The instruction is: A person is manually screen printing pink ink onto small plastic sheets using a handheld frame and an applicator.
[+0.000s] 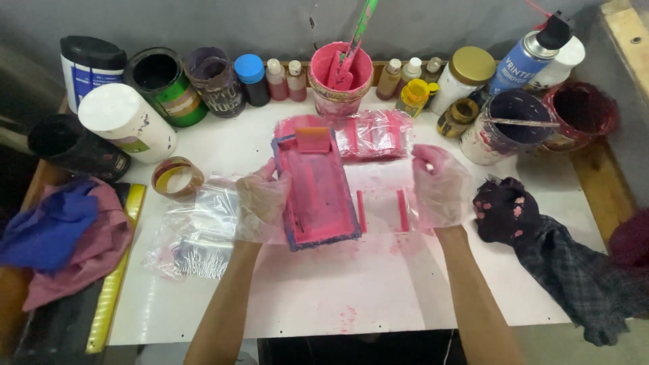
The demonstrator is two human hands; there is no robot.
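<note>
A small rectangular frame (pixel 318 196), smeared with pink ink, lies tilted on the white table (pixel 338 297). My left hand (pixel 260 203), in a clear plastic glove, grips its left edge. A pink scraper (pixel 312 139) rests at the frame's far end. My right hand (pixel 439 186), also gloved, presses flat on a clear plastic sheet with two pink stripes (pixel 382 209) just right of the frame. More pink-stained plastic bags (pixel 375 134) lie behind it.
Paint jars, bottles and a pink bucket with a stick (pixel 341 78) line the back. A tape roll (pixel 177 177) and clear bags (pixel 193 236) lie left, with cloths (pixel 61 236) and a yellow ruler (pixel 115 270). A dark rag (pixel 541 243) lies right.
</note>
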